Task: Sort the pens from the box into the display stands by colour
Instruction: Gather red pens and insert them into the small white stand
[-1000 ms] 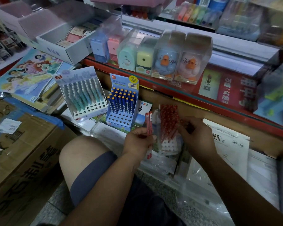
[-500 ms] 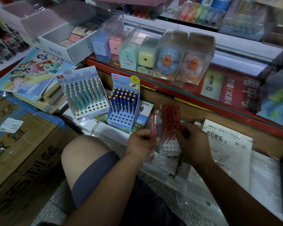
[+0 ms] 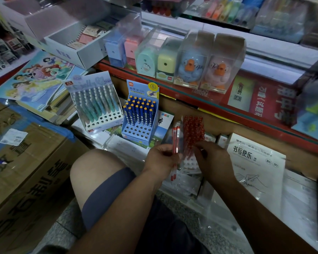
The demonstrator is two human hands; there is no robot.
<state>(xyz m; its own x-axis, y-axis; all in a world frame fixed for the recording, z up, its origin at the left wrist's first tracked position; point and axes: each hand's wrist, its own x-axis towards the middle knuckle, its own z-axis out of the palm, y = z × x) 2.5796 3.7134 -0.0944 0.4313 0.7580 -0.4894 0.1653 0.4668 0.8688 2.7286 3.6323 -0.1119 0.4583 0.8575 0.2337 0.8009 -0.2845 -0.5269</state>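
Beside the red-pen stand (image 3: 193, 129), left hand (image 3: 162, 160) grips 2 red pens (image 3: 176, 142).

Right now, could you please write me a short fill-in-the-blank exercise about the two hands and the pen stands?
1. The left hand grips two loose pens of ____ colour.
2. The right hand is at the stand of red pens, which is on the ____ side of the blue stand.
3. The blue pens have caps of ____ colour.
Missing words: red; right; orange.
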